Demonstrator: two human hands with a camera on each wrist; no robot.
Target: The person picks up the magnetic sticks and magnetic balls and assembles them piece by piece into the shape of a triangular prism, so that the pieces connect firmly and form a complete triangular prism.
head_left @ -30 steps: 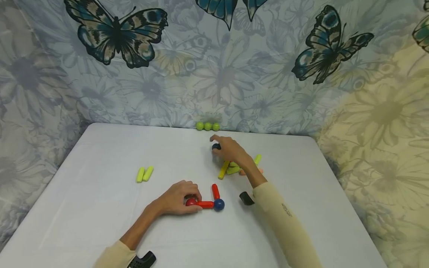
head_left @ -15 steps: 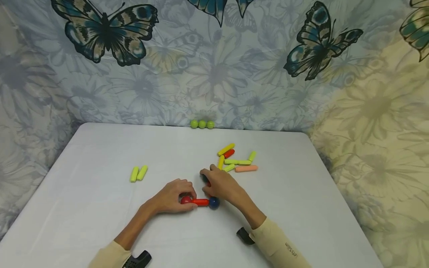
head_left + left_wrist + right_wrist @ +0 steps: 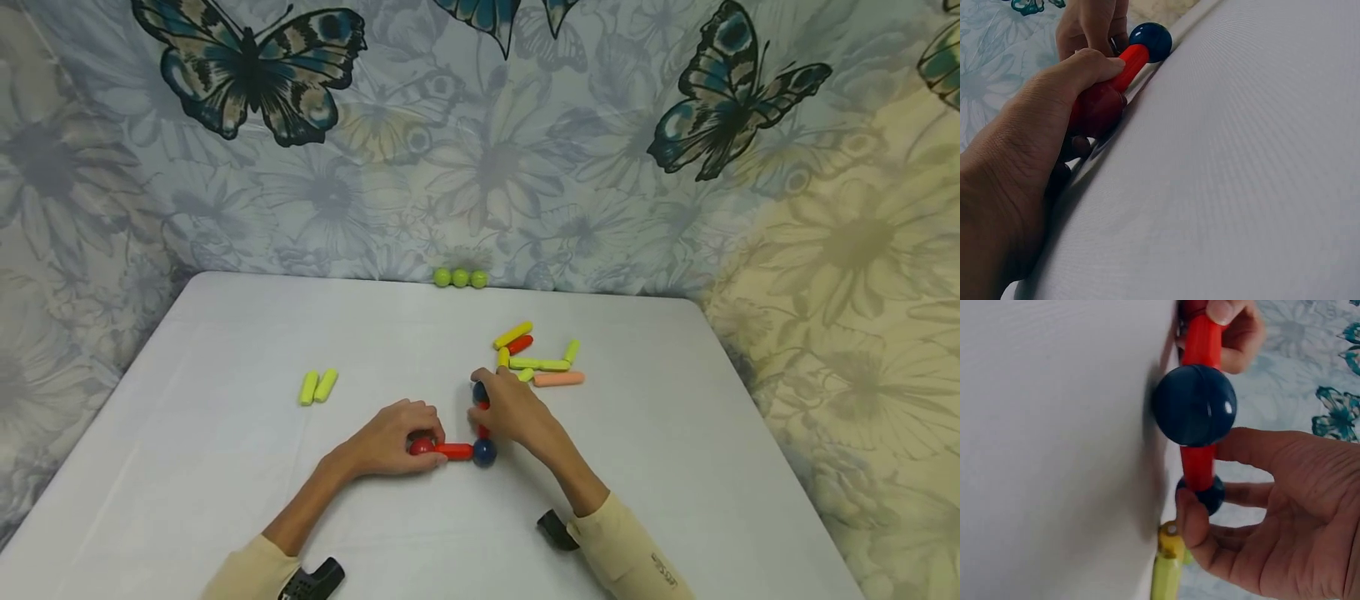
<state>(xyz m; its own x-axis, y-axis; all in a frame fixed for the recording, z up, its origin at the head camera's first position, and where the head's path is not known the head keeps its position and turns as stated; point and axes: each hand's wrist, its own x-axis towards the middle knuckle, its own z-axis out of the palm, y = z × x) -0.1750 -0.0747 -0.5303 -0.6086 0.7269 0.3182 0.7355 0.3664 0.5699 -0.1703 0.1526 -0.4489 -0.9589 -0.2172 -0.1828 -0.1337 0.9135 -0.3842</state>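
My left hand grips a red ball, its thumb along the red rod joined to that ball. At the rod's right end sits a shiny blue ball, lying on the table. From this corner ball a second red rod runs away from me. A second dark blue ball is at that rod's far end, pinched by the thumb and fingers of my right hand. In the left wrist view, the right hand's fingers show behind the corner ball.
Just beyond the right hand lie loose yellow, green and red rods, plus a peach rod. Two short yellow-green rods lie at left. Three green balls stand at the back edge of the white table, before a patterned cloth backdrop.
My right hand has brought the dark blue ball from the back of the table toward me, to the far end of the second red rod. The left hand keeps its hold on the red ball.
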